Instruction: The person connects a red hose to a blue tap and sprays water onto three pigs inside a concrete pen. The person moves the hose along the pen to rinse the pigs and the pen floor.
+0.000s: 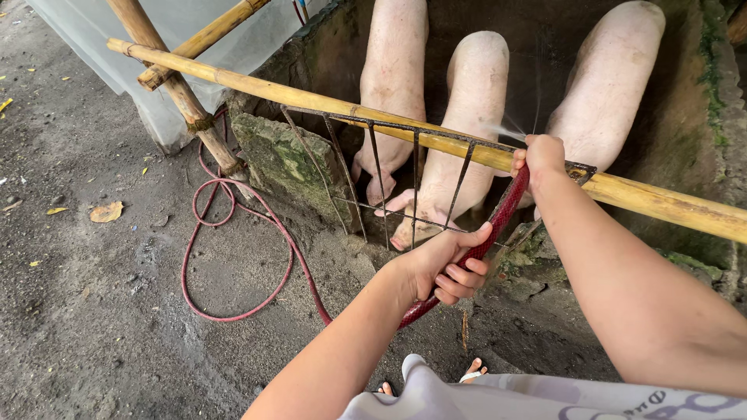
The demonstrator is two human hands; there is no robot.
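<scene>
A red garden hose (498, 222) runs diagonally through both hands at the near wall of a pig pen. The right hand (541, 155) is curled tight around the hose's far end, pressed against a long bamboo pole (311, 99) that lies along the top of the pen, and a thin spray of water (510, 128) shoots left and away from the fist. The left hand (443, 264), nearer and lower, wraps its fingers closed around the hose, thumb laid along it. From there the hose drops to the ground and loops away left across the dirty concrete floor (93, 295). Just behind the hands, a rusted wire grid (412, 183) hangs under the pole. Beyond it, three pale pink pigs (475, 117) stand side by side inside the pen, heads down near the grid. A mossy concrete wall (284, 163) sits left of the grid.
</scene>
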